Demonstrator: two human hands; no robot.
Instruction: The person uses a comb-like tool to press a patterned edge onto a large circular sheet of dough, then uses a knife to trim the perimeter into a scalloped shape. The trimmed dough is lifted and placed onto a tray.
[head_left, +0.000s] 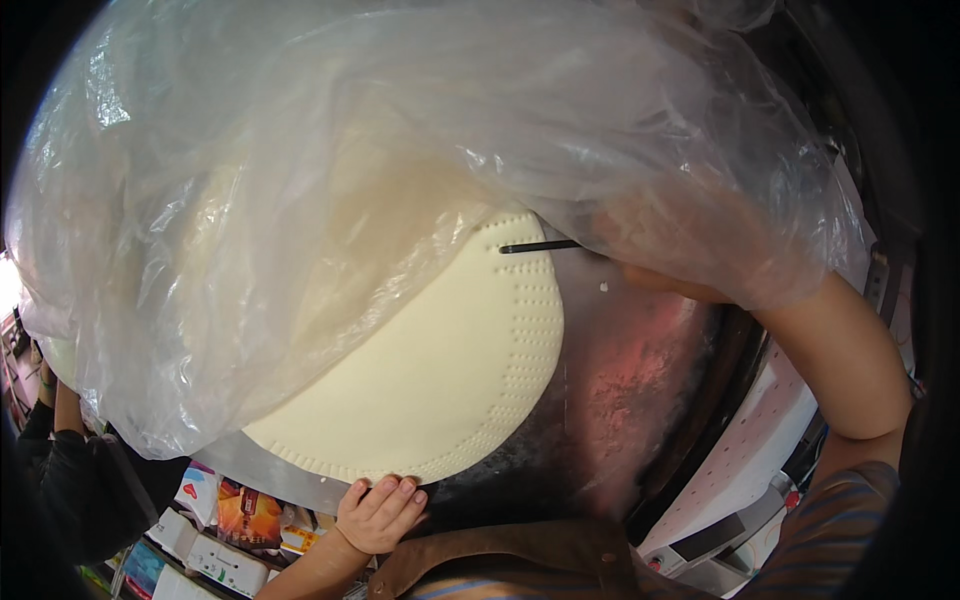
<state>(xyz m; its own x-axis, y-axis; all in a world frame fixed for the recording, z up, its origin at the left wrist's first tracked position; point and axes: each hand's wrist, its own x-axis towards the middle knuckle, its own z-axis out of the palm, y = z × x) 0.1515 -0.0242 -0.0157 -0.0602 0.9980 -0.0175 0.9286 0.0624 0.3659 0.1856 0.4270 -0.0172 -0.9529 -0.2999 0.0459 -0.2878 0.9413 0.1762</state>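
A large round sheet of pale dough (420, 360) lies on a dark metal surface (600, 420), its rim pressed with rows of small dents. Translucent plastic sheeting (300, 172) covers the upper left part of the dough. Under the plastic, at the right, my right hand (667, 240) is seen blurred and holds a thin dark stick (536, 247), whose tip touches the dough near its right rim. My left hand (382, 513) rests its fingertips at the dough's lower edge, holding nothing that shows.
At the left is another person in dark clothing (90, 480). Boxes and colourful packets (247, 514) stand at the lower left. A small white crumb (604, 286) lies right of the dough. A white perforated panel (735, 442) and metal equipment (709, 536) are at the lower right.
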